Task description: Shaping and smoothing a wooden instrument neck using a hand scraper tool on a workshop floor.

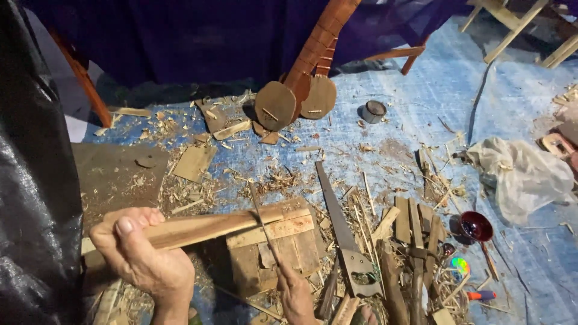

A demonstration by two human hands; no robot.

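My left hand [141, 256] grips one end of a long flat wooden strip [211, 227] that rests across a wooden block [280, 244]. At the bottom centre my right hand [296, 296] holds the handle end of a thin knife [265, 225]. The knife's blade points away from me and lies against the strip where it crosses the block. Wood shavings lie all around the block on the blue tarp [421, 114].
A handsaw [340, 232] lies right of the block beside several wood slats [415, 219]. A small dark red bowl [475, 225], a crumpled plastic bag [524, 174], a small tin [374, 111] and two round-bodied wooden instruments [295, 96] sit farther off. Black plastic [33, 198] hangs at left.
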